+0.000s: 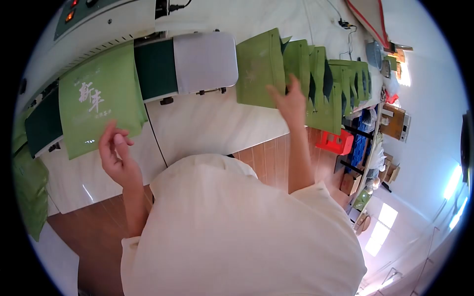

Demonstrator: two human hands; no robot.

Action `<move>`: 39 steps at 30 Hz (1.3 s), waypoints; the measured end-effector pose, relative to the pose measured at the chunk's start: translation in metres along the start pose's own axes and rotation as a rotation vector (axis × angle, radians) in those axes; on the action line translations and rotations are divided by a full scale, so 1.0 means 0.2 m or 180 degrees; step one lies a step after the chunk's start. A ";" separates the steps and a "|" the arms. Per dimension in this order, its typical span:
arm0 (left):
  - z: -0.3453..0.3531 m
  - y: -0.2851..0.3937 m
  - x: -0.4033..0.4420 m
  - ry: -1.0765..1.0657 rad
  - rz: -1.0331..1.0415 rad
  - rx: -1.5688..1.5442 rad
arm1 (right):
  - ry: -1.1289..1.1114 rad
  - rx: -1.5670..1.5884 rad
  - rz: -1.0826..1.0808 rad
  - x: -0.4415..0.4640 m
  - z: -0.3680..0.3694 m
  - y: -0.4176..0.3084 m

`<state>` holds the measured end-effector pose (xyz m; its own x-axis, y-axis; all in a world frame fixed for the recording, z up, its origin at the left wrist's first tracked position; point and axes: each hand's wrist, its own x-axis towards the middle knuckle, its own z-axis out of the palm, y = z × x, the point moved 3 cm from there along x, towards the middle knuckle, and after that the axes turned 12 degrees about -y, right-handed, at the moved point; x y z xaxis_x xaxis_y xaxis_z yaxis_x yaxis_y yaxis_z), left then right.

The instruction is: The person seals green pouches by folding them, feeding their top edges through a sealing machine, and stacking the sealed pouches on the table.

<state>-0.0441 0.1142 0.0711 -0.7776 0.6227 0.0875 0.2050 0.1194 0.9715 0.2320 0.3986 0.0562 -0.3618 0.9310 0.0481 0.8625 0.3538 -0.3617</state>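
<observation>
A green bag with white characters (pixel 94 96) lies across the dark green belt (pixel 155 69) of a machine at the left. My left hand (pixel 117 153) is just below this bag's lower edge, fingers curled loosely and apart, with nothing visible in them. On the right, a row of upright green bags (pixel 323 84) stands on the white table. My right hand (pixel 290 103) is at the first bags of the row, thumb and fingers spread, in front of the gap between the first bag (pixel 259 69) and the one behind it.
The sealing machine's housing (pixel 98 34) runs along the upper left, with a grey metal plate (pixel 205 61) at the belt's end. More green bags (pixel 29 182) hang at the far left. A red crate (pixel 335 143) and shelves with boxes (pixel 393 121) are at the right.
</observation>
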 end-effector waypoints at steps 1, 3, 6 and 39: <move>0.00 0.01 0.00 -0.0129 0.0014 -0.0040 | 0.0003 -0.0170 -0.0025 0.00 0.04 0.00; 0.02 0.06 0.01 -0.0397 0.0275 0.0183 | -0.1061 -0.0860 0.0393 0.02 0.09 -0.01; 0.11 0.16 0.01 -0.1099 0.0503 0.0548 | -0.1141 -0.0943 -0.0238 -0.09 0.03 -0.09; 0.48 0.04 0.14 -0.3051 0.0586 0.2970 | -0.1235 -0.0156 -0.2058 -0.11 0.09 -0.24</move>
<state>-0.0085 0.2068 0.0594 -0.0559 0.9312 -0.3601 0.8828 0.2146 0.4178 0.1926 0.3592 0.0554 -0.8919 0.4415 -0.0980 0.4476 0.8309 -0.3305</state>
